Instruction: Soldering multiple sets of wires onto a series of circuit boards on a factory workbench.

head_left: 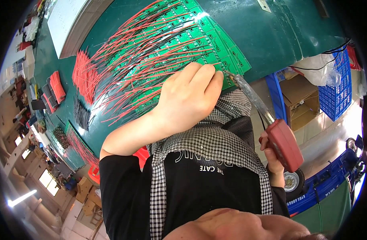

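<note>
Nearest the lens we see our own chest, a black shirt (199, 188) under a black-and-white checked apron (207, 140) whose straps run down over it. Above that, our left hand (187, 96) comes in from the left with the forearm bare; its fingers are curled down and pressed together onto the near edge of the green circuit board panel (215, 44), but whether they pinch a wire there we cannot tell, since the fingertips are hidden. Our right hand (271, 154) is clenched around the red handle of a soldering iron (267, 120), whose grey shaft slants up and left so that its tip sits at the board edge just beside the left hand's fingertips. Many red and black wires (147, 52) fan out from the board toward the left, lying across the dark green worktable (271, 36). Loose bundles of red wires (83, 74) and black wires (81, 114) lie on the table farther left, well apart from the hands. Off to the right, beyond the table edge, stands a blue plastic crate (337, 92) near an open cardboard box (299, 100).
</note>
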{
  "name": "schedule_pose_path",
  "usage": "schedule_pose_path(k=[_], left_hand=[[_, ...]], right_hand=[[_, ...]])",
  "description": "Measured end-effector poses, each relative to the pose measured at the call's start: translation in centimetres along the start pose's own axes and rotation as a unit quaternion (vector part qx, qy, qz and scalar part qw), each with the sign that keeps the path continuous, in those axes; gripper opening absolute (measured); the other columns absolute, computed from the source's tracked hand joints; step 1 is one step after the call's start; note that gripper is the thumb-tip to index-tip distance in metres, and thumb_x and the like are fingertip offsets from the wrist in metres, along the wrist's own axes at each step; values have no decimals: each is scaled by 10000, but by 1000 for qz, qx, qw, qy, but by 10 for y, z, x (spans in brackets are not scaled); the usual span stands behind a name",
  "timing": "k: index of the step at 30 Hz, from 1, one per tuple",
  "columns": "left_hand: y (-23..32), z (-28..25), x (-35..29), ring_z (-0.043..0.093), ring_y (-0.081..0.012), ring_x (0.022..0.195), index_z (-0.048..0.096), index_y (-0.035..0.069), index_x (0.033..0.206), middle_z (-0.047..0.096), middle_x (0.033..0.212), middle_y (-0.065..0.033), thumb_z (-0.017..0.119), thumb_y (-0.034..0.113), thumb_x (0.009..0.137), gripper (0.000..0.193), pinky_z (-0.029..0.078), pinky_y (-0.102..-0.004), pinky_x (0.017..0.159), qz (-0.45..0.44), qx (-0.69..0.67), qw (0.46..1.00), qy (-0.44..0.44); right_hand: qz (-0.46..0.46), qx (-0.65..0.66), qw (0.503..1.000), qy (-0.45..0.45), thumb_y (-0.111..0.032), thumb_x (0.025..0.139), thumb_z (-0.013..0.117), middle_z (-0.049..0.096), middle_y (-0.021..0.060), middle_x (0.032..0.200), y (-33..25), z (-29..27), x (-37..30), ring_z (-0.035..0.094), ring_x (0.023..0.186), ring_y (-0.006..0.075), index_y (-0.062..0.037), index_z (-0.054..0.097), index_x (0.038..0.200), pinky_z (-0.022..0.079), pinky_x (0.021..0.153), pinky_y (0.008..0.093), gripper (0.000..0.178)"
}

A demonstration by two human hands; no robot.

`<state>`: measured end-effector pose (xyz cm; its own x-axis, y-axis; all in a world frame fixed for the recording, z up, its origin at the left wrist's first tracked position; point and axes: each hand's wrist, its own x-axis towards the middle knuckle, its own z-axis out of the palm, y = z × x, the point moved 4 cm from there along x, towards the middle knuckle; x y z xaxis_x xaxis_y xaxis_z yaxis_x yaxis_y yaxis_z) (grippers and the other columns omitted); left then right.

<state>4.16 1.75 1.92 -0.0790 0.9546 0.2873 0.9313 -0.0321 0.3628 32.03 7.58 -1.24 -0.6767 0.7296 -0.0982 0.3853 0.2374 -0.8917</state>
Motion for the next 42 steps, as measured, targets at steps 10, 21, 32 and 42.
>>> schedule_pose_path(k=[10,21,32,42], left_hand=[[-2,-4,-7,593,-190,703,668,25,923,592,847,-49,674,62,686,240,488,-282,561,-1,23,1000,-15],[-14,-48,-41,602,-209,795,638,19,892,583,824,-78,638,100,691,217,509,-286,622,-28,96,993,66],[-180,-139,-221,612,-305,966,662,37,1043,650,977,-118,709,191,795,296,493,-382,827,-444,93,885,107],[-219,-110,-154,625,-295,960,671,47,1040,659,978,-134,740,228,761,340,490,-362,831,-322,130,938,6]], right_hand=[[62,254,964,47,-331,831,704,604,161,1070,-6,14,2,528,614,141,48,462,1259,418,530,258,621],[22,220,968,120,-329,840,682,566,152,1069,-17,17,8,513,585,151,44,486,1149,437,529,284,522],[11,189,976,112,-248,859,628,563,147,1095,-16,25,16,527,633,149,56,477,1163,430,590,275,456],[5,212,968,133,-217,861,657,555,156,1119,-22,30,-3,531,630,151,33,450,1236,478,530,278,496]])
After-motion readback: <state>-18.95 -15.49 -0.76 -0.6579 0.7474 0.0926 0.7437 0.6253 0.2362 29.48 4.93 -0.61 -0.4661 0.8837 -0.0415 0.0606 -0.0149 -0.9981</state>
